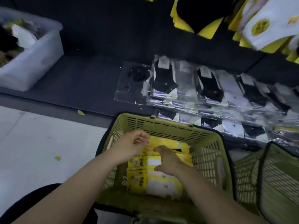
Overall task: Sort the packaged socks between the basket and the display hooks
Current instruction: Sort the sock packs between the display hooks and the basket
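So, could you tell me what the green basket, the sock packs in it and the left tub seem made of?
The basket looks like matt moulded plastic: slotted, gridded walls in one piece. The sock packs seem printed yellow card, perhaps film-wrapped; blur leaves that open. The tub looks like frosted translucent plastic: its pale walls look half see-through.

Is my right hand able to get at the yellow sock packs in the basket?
Likely yes: the right hand rests on the yellow sock packs in the open basket, nothing covering them.
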